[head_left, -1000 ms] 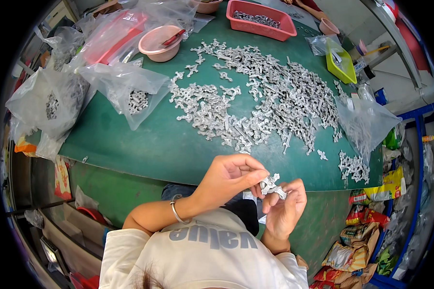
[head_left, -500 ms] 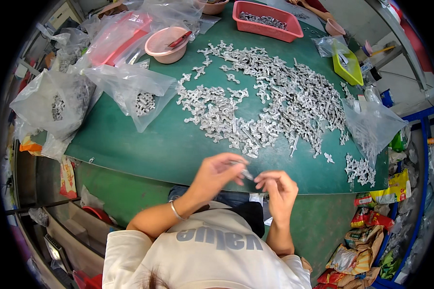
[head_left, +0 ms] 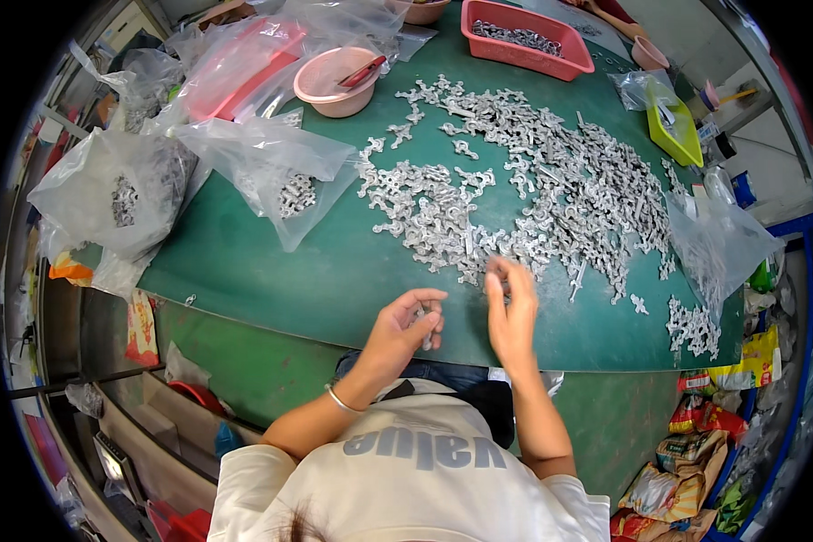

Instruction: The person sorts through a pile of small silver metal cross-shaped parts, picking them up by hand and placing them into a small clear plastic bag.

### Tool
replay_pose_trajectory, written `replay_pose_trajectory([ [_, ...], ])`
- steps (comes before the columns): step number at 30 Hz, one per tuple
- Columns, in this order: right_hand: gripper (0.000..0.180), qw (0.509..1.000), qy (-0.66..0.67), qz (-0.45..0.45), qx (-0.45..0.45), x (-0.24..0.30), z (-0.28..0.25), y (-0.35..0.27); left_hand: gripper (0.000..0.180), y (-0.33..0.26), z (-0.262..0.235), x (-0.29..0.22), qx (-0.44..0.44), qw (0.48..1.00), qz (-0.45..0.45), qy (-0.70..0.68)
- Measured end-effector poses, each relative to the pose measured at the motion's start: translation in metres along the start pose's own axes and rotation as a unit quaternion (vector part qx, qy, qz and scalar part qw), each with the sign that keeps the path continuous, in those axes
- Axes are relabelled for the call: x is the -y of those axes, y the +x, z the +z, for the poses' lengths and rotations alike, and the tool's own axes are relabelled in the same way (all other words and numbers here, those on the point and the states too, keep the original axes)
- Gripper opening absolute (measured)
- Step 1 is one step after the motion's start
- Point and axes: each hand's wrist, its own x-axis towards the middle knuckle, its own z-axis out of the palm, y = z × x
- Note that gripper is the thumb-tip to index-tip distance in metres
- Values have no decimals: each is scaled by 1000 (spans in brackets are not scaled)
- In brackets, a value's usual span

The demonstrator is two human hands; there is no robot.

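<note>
My left hand (head_left: pixel 406 325) is curled above the near part of the table, with a small grey metal piece (head_left: pixel 427 341) between thumb and fingers; most of that piece is hidden by them. My right hand (head_left: pixel 512 312) is stretched forward, its fingertips at the near edge of a wide pile of small silver metal pieces (head_left: pixel 587 185). Its thumb and fingers look apart, slightly blurred, and I see nothing between them. Whether the fingertips touch the pile I cannot tell.
The green table (head_left: pixel 271 280) also bears clear plastic bags (head_left: pixel 271 167) of pieces, a pink bowl (head_left: pixel 330 104) with a red-handled tool, a pink tray (head_left: pixel 537 63) of parts and a yellow-green basket (head_left: pixel 682 140). A small separate heap (head_left: pixel 693 330) lies right. Another person's arm (head_left: pixel 610 14) shows far off.
My hands have drawn apart. The right one has moved forward to the pile's edge; the left has turned and keeps a metal piece. The whole view has shifted slightly.
</note>
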Motion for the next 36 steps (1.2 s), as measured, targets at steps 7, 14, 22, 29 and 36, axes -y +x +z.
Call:
replay_pose_trajectory([
  [7,43,659,651,330,184,15,15,-29,41,-2,46,-5,72,849,285,439],
  [14,40,564,740,367,17,17,-3,-11,30,46,9,-22,-194,722,423,513],
  [22,41,874,447,190,-17,-1,-13,-21,32,83,-22,-23,-124,645,368,658],
  [29,31,936,310,150,-76,3,-8,-20,21,90,-24,-23,-88,665,415,614],
  [36,26,981,159,99,-52,11,-8,-12,8,81,-3,-32,-133,769,435,449],
])
